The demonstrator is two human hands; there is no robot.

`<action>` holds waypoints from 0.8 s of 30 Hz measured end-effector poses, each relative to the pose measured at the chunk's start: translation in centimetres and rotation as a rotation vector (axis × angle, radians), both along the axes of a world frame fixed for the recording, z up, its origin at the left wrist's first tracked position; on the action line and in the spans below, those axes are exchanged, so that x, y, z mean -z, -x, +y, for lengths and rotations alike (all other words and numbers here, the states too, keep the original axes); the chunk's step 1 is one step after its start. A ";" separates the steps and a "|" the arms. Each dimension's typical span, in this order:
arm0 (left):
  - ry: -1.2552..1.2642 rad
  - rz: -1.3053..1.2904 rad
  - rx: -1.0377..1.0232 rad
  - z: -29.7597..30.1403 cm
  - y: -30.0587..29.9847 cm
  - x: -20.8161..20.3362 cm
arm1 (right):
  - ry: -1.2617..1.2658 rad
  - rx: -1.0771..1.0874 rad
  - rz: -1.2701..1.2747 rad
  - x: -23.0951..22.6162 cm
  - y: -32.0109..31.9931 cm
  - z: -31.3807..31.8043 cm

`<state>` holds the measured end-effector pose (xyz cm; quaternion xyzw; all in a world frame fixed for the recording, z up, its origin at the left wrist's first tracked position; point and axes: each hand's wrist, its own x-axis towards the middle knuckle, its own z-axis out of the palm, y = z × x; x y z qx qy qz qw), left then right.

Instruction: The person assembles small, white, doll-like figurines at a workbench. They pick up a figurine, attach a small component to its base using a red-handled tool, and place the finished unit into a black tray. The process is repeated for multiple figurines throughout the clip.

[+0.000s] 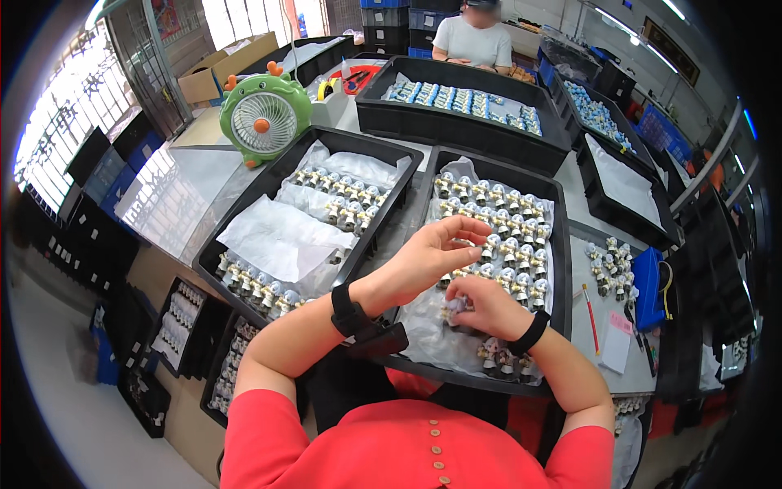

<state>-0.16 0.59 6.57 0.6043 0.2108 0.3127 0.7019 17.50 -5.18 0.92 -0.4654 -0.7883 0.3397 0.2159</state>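
Observation:
A black tray (560, 269) in front of me holds rows of small white-and-gold figurines (509, 220) on white sheeting. My right hand (493, 308) pinches one small figurine (454, 310) over the near part of this tray. Above the rows, my left hand (442, 247) hovers with its thumb and fingers apart and curved; nothing shows between them. Its fingertips are close to the figurines in the middle rows. Nearer to me, a few figurines (497, 356) sit by the tray's front right, next to crumpled white sheeting (436, 346).
On the left is a second black tray (389, 213) with figurines partly under white sheets. A green fan (262, 118) stands behind it. Farther back, a large tray (497, 140) holds blue figurines, with a person (472, 39) beyond. Loose figurines (609, 265) and a red pen-like tool (590, 322) lie right.

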 end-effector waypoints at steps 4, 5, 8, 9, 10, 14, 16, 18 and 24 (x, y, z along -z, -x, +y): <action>-0.088 0.031 -0.139 0.4 0.1 2.2 | -0.202 0.315 0.376 -1.9 -0.3 0.9; -0.110 0.043 -0.173 0.4 0.2 2.5 | -0.150 0.330 0.559 -1.2 -0.8 1.4; -0.042 0.034 -0.124 0.0 0.3 2.5 | -0.202 0.376 0.651 -1.1 -1.2 1.3; -0.033 0.028 -0.109 -0.2 0.2 2.3 | -0.212 0.371 0.648 -1.0 -1.3 1.4; -0.045 0.033 -0.102 -0.2 0.2 2.5 | -0.218 0.361 0.648 -0.9 -1.2 1.4; -0.135 0.041 -0.096 -0.2 0.1 2.5 | -0.212 0.321 0.716 -1.1 -0.8 1.5; -0.155 0.057 -0.108 -0.2 0.0 2.7 | -0.232 0.310 0.731 -1.1 -0.6 1.7; -0.111 0.024 -0.105 0.0 0.0 3.2 | -0.188 0.314 0.739 -1.1 -0.6 1.9; 0.046 -0.040 -0.090 0.3 -0.4 3.5 | -0.192 0.343 0.635 -0.9 -1.4 1.9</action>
